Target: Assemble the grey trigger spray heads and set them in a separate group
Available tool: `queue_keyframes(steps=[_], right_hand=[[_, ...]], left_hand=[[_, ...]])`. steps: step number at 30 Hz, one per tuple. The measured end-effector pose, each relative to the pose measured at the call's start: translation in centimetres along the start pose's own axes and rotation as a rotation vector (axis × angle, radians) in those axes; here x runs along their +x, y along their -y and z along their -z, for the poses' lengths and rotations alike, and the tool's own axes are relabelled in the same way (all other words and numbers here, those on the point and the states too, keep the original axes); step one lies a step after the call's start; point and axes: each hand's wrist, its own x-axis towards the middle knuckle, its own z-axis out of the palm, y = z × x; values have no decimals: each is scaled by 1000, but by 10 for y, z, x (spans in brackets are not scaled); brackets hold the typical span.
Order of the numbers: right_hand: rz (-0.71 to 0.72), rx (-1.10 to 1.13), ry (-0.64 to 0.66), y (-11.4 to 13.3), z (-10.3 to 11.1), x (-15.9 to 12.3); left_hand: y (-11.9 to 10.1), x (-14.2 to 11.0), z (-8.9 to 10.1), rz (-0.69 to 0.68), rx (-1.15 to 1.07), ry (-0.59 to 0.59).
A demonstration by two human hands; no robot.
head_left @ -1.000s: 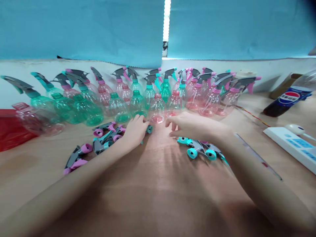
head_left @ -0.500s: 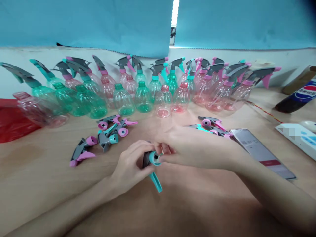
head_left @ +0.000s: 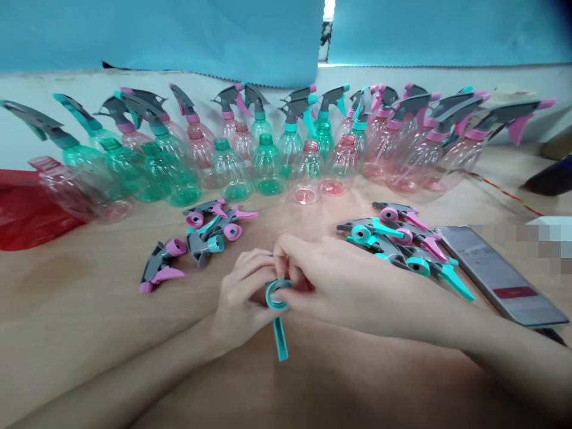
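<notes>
My left hand [head_left: 243,301] is wrapped round a trigger spray head [head_left: 280,342] with a turquoise collar and a turquoise trigger pointing down towards me. The collar's round opening faces up. My right hand [head_left: 313,277] is closed at the collar, its thumb tip over the opening and its index finger at the far rim. Whether a small part sits under that thumb I cannot make out. Loose pink-and-grey and turquoise-and-grey spray heads lie in a left pile [head_left: 201,247] and a right pile [head_left: 397,241] on the table.
Open-necked bottles, such as a green one [head_left: 269,170] and a pink one [head_left: 307,173], stand ahead. Behind them are bottles with spray heads [head_left: 292,113]. A red bag [head_left: 27,208] lies at left. At right are a phone [head_left: 500,277] and a dark bottle [head_left: 552,177].
My left hand has brought the turquoise spray head from near the bottles towards me. My right hand has come over to its collar, and its thumb has moved onto the opening.
</notes>
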Motion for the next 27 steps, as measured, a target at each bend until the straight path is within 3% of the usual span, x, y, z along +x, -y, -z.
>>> queue_keyframes(steps=[8, 17, 27], right_hand=[[-89, 157, 30, -3, -6, 3], [-143, 206, -6, 2, -11, -1], [-190, 306, 44, 1, -11, -3]], left_hand=[[-2, -1, 2, 65, 188, 17], [-3, 0, 2, -176, 372, 46], [-10, -2, -2, -213, 538, 28]])
